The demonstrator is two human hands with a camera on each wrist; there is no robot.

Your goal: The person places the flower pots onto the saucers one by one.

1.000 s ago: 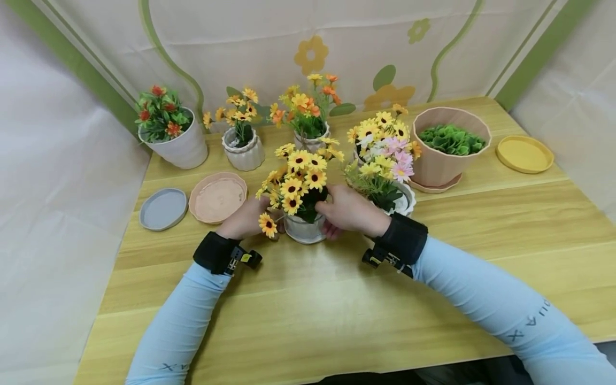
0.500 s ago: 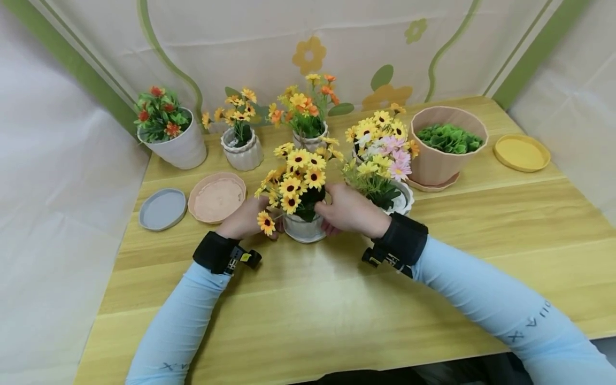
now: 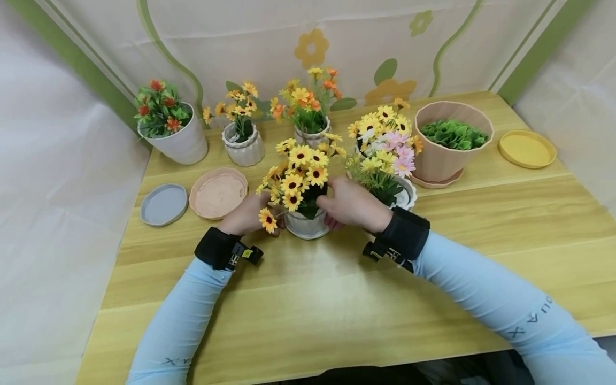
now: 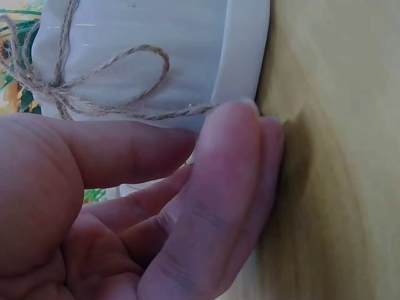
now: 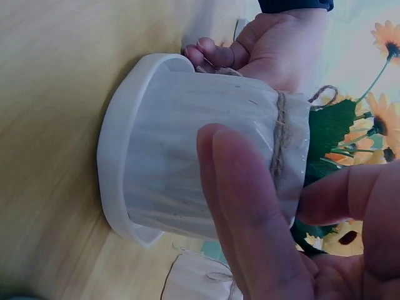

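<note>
A white flowerpot (image 3: 300,223) filled with yellow dark-centred flowers (image 3: 293,184) stands upright in a white saucer (image 5: 114,162) at the middle of the table. Twine (image 4: 122,112) circles its upper part and ends in a bow. My left hand (image 3: 244,215) is at the pot's left side. Its curled fingertips and thumb meet at a loose tail of the bow and appear to pinch it; the contact is partly hidden. On the other side my right hand (image 3: 353,206) holds the flowerpot, thumb at the rim by the leaves, fingers along the wall.
A grey saucer (image 3: 164,205) and a pink saucer (image 3: 218,193) lie left. Several potted flowers line the back, including a leaning white pot (image 3: 180,141). Right of centre stand a pink-flowered pot (image 3: 409,195), a big pink pot (image 3: 445,158) and a yellow saucer (image 3: 528,149).
The whole head view has shifted slightly. Both hands and the flowerpot between them keep nearly the same places.
</note>
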